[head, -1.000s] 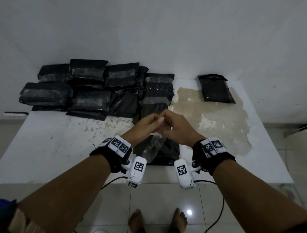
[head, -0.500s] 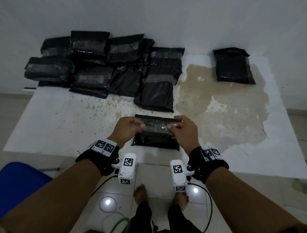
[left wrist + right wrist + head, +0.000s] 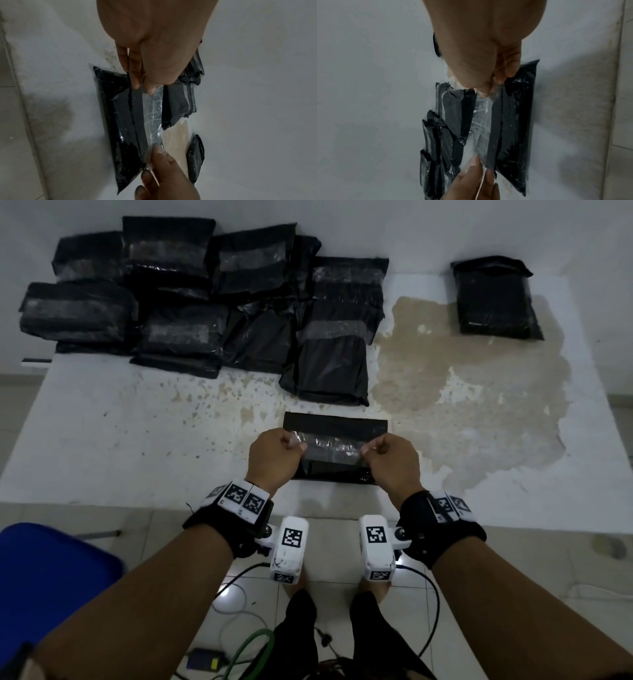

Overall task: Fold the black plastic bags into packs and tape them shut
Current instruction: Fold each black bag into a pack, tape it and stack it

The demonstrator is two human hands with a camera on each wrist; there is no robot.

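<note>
Left hand [image 3: 274, 458] and right hand [image 3: 392, 462] each pinch an end of the tape [image 3: 330, 451], lower centre. Keep it taut; lay it square across the pack [image 3: 337, 424].

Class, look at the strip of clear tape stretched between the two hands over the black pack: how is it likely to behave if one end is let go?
The clear tape looks thin and wrinkled, so it would probably flop. It spans left hand to right hand, so tension likely keeps it flat. Freed, it may stick to the pack crookedly.
</note>
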